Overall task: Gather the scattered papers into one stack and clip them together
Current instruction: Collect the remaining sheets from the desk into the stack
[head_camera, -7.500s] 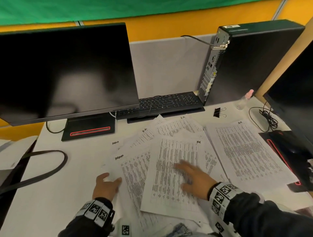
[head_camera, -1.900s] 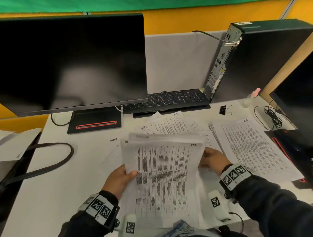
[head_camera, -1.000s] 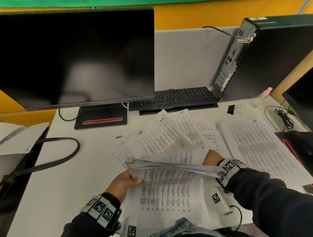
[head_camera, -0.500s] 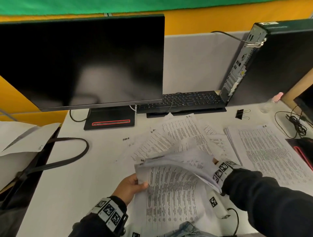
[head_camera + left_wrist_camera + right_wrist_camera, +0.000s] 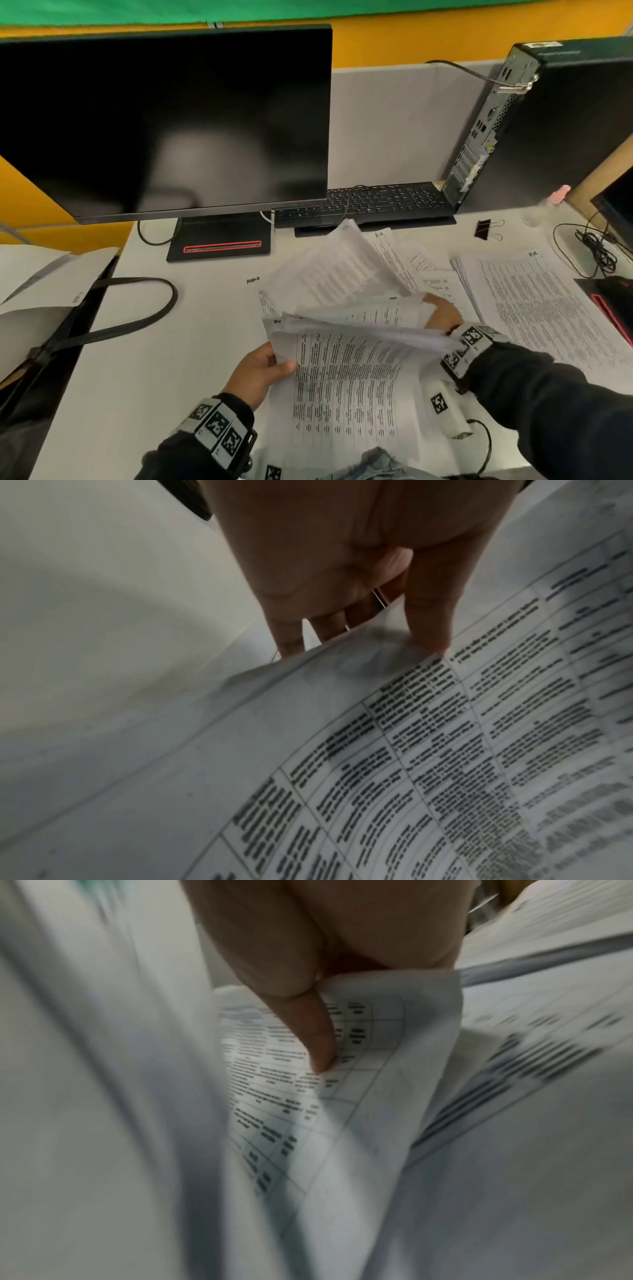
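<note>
Printed white sheets cover the white desk [image 5: 147,346]. My left hand [image 5: 263,368] pinches the left edge of a lifted bundle of papers [image 5: 356,380], thumb on top [image 5: 428,620], fingers under it. My right hand [image 5: 442,313] reaches under the bundle's far edge and pinches a few loose sheets [image 5: 335,270] that curl up off the desk; the right wrist view shows my thumb on a folded sheet [image 5: 369,1069]. A separate pile of sheets [image 5: 544,301] lies flat at the right. A black binder clip [image 5: 483,229] sits behind it, untouched.
A black monitor [image 5: 164,120] on its stand [image 5: 219,240] and a keyboard [image 5: 363,202] line the back. A black computer tower [image 5: 548,130] stands back right, with a small bottle [image 5: 541,212] and cables [image 5: 596,246] beside it. A black bag strap [image 5: 130,322] loops at left.
Since a second ago my right hand has gone further under the loose sheets behind the bundle and raised them off the desk. The left hand keeps its hold on the bundle.
</note>
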A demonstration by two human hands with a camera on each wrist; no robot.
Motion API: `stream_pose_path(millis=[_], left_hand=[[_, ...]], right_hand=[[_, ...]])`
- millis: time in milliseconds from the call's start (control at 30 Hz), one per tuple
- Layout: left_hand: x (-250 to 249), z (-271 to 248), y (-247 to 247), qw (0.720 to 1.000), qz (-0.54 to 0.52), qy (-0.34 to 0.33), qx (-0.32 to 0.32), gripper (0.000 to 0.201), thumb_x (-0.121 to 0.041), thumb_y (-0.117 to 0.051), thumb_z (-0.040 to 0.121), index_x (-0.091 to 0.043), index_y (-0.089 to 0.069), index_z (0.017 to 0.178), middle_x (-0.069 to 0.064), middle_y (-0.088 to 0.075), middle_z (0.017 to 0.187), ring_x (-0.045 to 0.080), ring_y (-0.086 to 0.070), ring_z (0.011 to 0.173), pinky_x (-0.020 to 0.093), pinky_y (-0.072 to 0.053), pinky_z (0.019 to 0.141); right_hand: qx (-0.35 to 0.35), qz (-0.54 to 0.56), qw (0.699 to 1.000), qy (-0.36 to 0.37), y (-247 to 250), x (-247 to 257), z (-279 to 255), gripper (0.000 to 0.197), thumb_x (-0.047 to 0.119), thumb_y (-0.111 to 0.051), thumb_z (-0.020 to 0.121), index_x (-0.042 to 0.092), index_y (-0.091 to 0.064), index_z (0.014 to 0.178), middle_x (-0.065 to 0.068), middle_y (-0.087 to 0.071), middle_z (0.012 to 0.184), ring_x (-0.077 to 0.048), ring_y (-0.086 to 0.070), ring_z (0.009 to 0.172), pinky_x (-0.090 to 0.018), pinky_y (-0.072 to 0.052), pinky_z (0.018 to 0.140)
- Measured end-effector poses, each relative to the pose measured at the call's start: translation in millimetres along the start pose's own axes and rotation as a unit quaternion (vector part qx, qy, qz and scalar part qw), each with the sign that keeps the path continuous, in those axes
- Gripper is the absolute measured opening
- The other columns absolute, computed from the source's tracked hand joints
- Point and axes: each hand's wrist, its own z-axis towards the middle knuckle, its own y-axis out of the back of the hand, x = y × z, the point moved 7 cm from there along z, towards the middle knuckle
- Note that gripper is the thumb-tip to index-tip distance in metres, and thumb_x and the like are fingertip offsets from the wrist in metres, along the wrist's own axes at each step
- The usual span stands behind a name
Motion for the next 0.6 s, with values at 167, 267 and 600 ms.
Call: stream_pose_path(millis=[167, 267, 600], left_hand=[[-3, 7, -4, 1.000, 0.008, 0.003, -0.004, 0.020, -0.003, -0.063, 0.084, -0.014, -0.067, 0.100, 0.006, -0.072, 0.103, 0.020, -0.066, 0.098, 0.026, -0.050, 0.078], [-1, 10, -6, 1.000, 0.022, 0.010, -0.009, 0.022, -0.015, -0.068, 0.080, -0.018, -0.067, 0.102, 0.005, -0.071, 0.107, 0.024, -0.064, 0.104, 0.036, -0.049, 0.089], [-3, 11, -10, 0.997, 0.058, 0.043, -0.003, 0.021, -0.016, -0.068, 0.081, -0.018, -0.066, 0.102, 0.006, -0.072, 0.106, 0.025, -0.066, 0.102, 0.049, -0.047, 0.098]], right_hand=[[-0.044, 0.096, 0.993, -0.055, 22, -27, 9, 0.055, -0.003, -0.055, 0.086, 0.004, -0.038, 0.138, -0.016, -0.048, 0.138, -0.030, -0.051, 0.120, -0.023, -0.039, 0.087], [-0.029, 0.066, 0.992, -0.100, 14, -34, 12, 0.056, 0.006, -0.060, 0.085, 0.003, -0.039, 0.136, -0.015, -0.051, 0.135, -0.031, -0.050, 0.123, -0.027, -0.039, 0.091], [-0.104, -0.001, 0.980, -0.167, 2, -38, 25, 0.025, 0.001, -0.041, 0.096, -0.004, -0.053, 0.117, -0.019, -0.060, 0.124, -0.028, -0.059, 0.113, -0.034, -0.045, 0.097]])
